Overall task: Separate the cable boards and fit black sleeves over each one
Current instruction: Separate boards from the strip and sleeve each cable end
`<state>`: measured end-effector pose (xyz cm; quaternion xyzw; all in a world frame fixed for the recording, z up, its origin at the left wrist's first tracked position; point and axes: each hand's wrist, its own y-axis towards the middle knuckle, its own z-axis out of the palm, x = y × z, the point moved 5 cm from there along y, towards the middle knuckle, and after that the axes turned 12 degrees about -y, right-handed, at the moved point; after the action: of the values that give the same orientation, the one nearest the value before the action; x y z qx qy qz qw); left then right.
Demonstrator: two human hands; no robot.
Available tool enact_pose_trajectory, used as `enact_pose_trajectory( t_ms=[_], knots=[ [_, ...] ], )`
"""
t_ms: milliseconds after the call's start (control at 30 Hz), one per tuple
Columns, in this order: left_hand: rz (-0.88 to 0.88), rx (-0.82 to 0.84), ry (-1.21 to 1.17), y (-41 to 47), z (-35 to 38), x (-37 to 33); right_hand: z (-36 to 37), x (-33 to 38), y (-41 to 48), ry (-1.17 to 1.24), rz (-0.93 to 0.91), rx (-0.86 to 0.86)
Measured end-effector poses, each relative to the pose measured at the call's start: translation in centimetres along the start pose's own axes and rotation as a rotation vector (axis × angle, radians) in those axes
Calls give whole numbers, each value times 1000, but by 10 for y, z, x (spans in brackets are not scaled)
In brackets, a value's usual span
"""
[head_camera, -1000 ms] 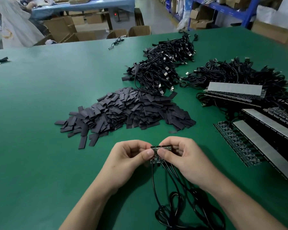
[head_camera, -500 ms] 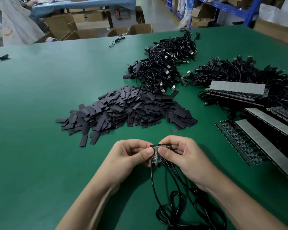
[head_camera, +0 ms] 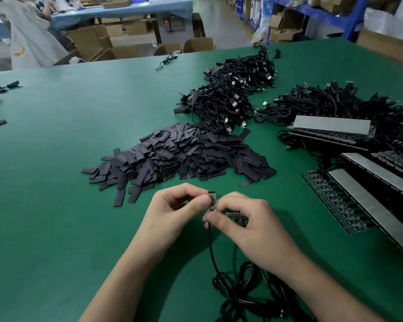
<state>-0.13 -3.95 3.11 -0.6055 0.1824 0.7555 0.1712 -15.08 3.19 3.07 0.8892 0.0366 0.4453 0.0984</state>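
At 6 o'clock on the worktop (head_camera: 56,205): both hands meet just above the green surface.
Left hand (head_camera: 175,212): thumb and forefinger pinch a single cable board (head_camera: 211,196), held upright, with its black lead dropping toward 6 o'clock.
Right hand (head_camera: 249,231): fingers (head_camera: 215,220) are curled round the board strip (head_camera: 236,218), which lies roughly level at 4 o'clock of the single board, just beside it.
Loose cables (head_camera: 242,296): a black tangle at 6 o'clock of the hands, partly under the right forearm.
Black sleeves (head_camera: 179,154): a flat-cut pile at 12 o'clock of the hands, near them.
Cable heaps (head_camera: 233,94): two, at 1 and 2 o'clock, beyond the sleeves.
Board panels (head_camera: 358,194): stacked at 3 o'clock, with grey strips along them.
Cardboard boxes (head_camera: 116,43): past the far edge at 12 o'clock.
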Motion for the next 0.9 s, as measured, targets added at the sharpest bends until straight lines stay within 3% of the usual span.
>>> enact_pose_trajectory(
  t_ms=[67,200,400,467,600,733,900],
  knots=[
    [51,-55,91,1,-6,-5,-1,4,-1,217,21,66],
    [97,-302,405,12,-32,-10,-23,3,-1,938,145,87],
    [226,-210,846,46,-17,-21,-52,-6,5,1553,48,187],
    [276,-175,946,65,-4,-21,-55,-13,6,1469,79,206],
    [335,-56,1159,103,17,-15,-44,-29,6,803,259,153],
    [270,48,1368,128,19,-4,-37,-35,8,637,339,152],
    [268,94,1357,139,15,-3,-41,-46,13,472,386,136]
  ],
)
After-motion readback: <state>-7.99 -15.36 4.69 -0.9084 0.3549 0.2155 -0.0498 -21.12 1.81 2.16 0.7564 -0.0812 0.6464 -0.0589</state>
